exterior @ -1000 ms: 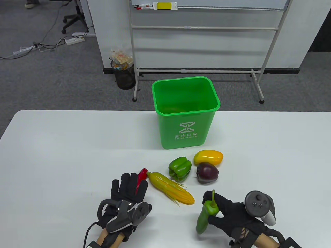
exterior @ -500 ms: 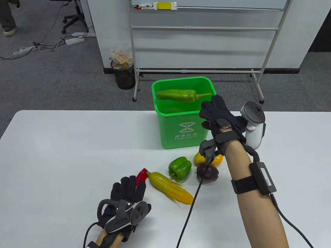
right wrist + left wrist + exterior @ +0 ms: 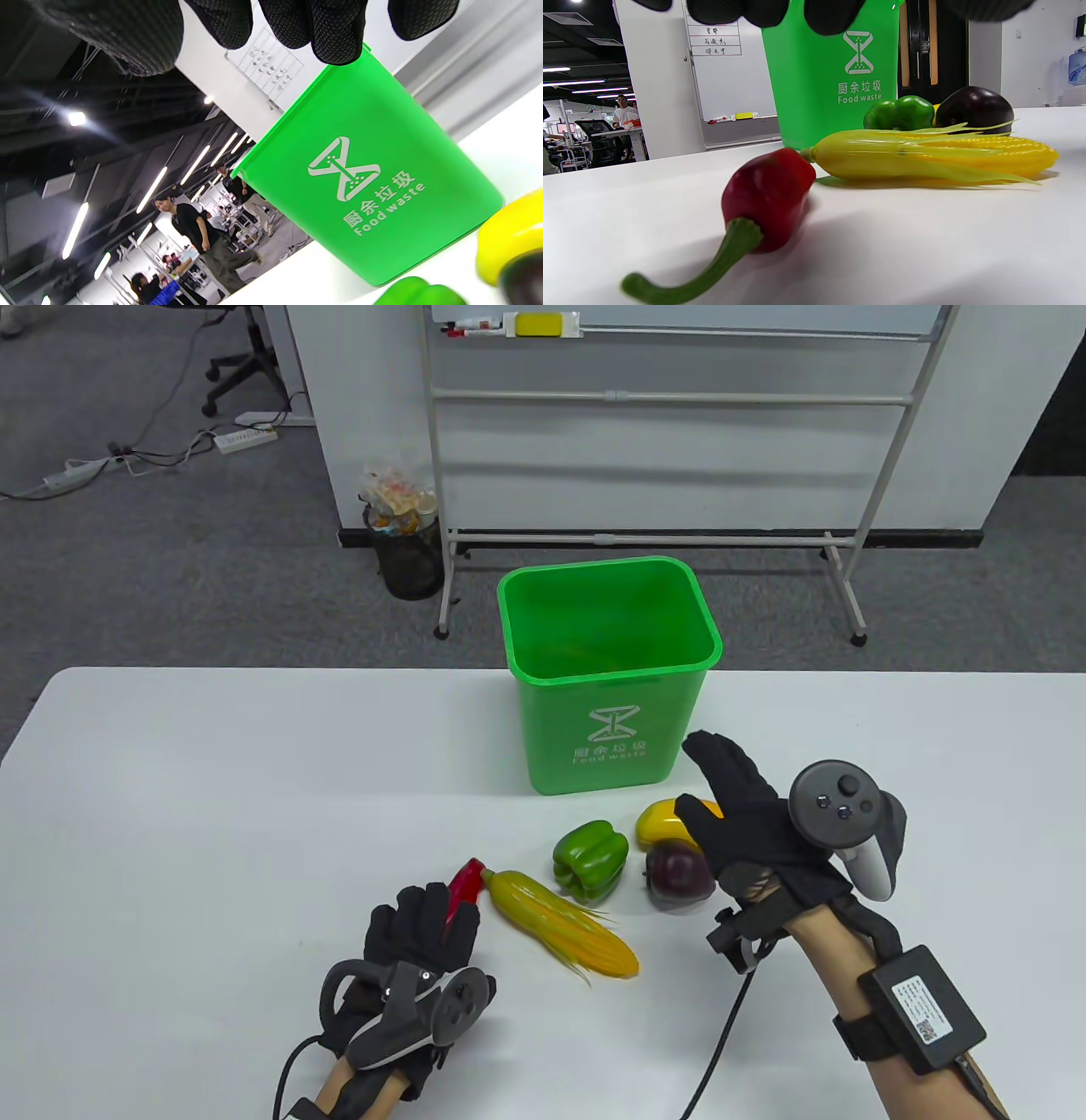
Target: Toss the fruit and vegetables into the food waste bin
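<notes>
The food waste bin (image 3: 608, 678) is standing upright at the table's (image 3: 170, 814) far edge: bright green, white logo, "Food waste" lettering. In front are lying a yellow pepper (image 3: 657, 820), purple eggplant (image 3: 676, 878), green bell pepper (image 3: 590, 858), corn cob (image 3: 562, 922) and red chili (image 3: 464, 884). The right hand (image 3: 747, 827) is hovering spread and empty over the yellow pepper. The left hand (image 3: 413, 950) is lying flat, fingers extended over the chili, gripping nothing.

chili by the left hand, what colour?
The chili is red with a green stem. It shows best in the left wrist view.
</notes>
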Tool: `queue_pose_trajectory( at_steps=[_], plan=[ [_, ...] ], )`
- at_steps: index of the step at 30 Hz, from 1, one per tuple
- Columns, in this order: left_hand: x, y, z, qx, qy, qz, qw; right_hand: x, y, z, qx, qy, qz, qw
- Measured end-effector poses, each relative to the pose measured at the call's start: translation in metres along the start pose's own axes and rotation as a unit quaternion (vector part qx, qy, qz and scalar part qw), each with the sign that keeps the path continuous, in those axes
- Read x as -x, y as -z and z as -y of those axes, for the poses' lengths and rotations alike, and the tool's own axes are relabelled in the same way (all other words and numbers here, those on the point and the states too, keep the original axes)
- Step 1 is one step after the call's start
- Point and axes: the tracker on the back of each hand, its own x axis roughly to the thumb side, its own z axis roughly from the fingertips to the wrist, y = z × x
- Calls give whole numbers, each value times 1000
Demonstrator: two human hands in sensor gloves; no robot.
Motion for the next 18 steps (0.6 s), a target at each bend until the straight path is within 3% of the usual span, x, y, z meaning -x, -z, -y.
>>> queue_pose_trajectory(
  at_steps=[5, 9, 15, 18],
  plan=[
    [1, 0, 1, 4, 0, -2, 1000, 16, -6, -23, -30, -99, 25, 994],
    [0, 0, 1, 4, 1, 0, 1000, 47, 1, -56, -80, -182, 17, 980],
    [0, 0, 2, 5, 0, 2, 1000, 97, 5, -118, -180, -359, -1, 916],
    [1, 1, 4, 9, 2, 1, 1000, 108, 5, -132, -181, -379, -1, 907]
  ],
)
